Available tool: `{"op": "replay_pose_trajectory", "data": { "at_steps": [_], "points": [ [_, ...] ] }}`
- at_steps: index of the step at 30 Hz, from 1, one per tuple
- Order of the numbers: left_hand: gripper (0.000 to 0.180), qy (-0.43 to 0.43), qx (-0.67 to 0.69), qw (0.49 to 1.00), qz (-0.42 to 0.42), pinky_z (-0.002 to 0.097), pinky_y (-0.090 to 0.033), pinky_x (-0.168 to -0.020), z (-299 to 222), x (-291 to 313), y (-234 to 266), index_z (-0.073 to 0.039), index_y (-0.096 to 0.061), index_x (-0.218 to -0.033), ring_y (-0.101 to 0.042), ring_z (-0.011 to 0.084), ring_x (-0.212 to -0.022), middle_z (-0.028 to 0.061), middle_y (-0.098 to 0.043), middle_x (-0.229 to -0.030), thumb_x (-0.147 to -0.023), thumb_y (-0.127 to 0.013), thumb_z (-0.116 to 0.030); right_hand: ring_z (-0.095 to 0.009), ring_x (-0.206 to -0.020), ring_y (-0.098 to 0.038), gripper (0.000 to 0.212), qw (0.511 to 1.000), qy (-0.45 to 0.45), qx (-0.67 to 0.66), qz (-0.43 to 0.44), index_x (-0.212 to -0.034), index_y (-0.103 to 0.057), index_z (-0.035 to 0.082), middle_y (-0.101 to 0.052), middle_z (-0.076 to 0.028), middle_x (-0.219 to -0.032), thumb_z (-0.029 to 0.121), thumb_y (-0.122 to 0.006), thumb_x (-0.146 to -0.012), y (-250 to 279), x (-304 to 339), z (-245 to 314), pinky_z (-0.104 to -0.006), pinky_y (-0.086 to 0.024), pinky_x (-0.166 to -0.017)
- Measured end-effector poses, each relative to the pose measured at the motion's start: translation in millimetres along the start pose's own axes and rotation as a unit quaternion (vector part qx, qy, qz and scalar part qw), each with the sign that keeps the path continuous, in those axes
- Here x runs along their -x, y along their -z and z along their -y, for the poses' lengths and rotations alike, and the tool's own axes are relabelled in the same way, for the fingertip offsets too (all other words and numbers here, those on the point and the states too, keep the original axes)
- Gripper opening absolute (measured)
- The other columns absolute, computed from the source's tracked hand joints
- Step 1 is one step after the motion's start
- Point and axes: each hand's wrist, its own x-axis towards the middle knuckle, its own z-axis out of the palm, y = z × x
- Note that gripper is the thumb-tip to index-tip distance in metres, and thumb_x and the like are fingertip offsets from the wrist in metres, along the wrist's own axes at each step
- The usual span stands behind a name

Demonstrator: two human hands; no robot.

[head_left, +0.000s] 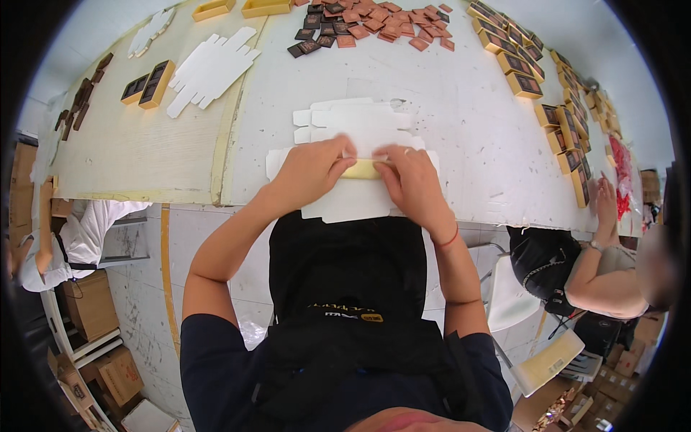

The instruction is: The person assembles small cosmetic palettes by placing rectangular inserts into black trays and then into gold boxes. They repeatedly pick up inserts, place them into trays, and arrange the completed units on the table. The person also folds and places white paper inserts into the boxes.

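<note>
Right in front of me, at the table's near edge, lies a flat white carton blank (345, 204) with cut tabs. Part of it is bent up, showing a pale yellow outer face (362, 170). My left hand (311, 169) pinches the left end of this folded part between thumb and fingers. At its right end, my right hand (414, 178) grips in the same way, with a ring and a thin red bracelet on it. The fingertips of both hands are slightly blurred. Just beyond, another white tabbed blank (353, 115) spreads flat; how far they overlap is hidden.
Brown and black square packets (389, 25) are heaped at the far middle. White blanks (212, 72) and dark-windowed yellow boxes (153, 86) lie left. Rows of filled yellow boxes (522, 85) line the right. Co-workers sit at both sides; one's hand (606, 205) is at right.
</note>
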Motion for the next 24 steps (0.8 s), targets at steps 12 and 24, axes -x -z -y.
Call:
{"op": "replay_pose_trajectory", "data": {
  "at_steps": [12,24],
  "points": [
    [0.001,-0.142,-0.149,0.972,-0.115,0.0363,-0.045,-0.082,1,5,-8,-0.007,-0.068,-0.085,-0.061,0.0246,-0.087,0.0027,-0.061,-0.088,-0.085,-0.067,-0.006,-0.030,-0.091,-0.055,0.029,0.998,0.058,-0.020,-0.009,-0.097,-0.062,0.006,-0.058,-0.011,-0.097,0.009,-0.077,-0.072,-9,-14,28,-0.0390,-0.049,-0.076],
    [0.071,-0.124,-0.045,0.991,-0.026,0.0422,-0.028,-0.118,21,33,80,-0.010,-0.062,-0.129,-0.046,0.0304,-0.136,0.0096,-0.059,-0.139,-0.066,-0.041,0.017,-0.032,-0.095,-0.061,0.023,0.978,0.115,-0.140,0.099,-0.088,-0.064,0.006,-0.058,-0.010,-0.095,-0.012,-0.067,-0.072,47,-9,15,-0.0387,-0.053,-0.082]
  ]
}}
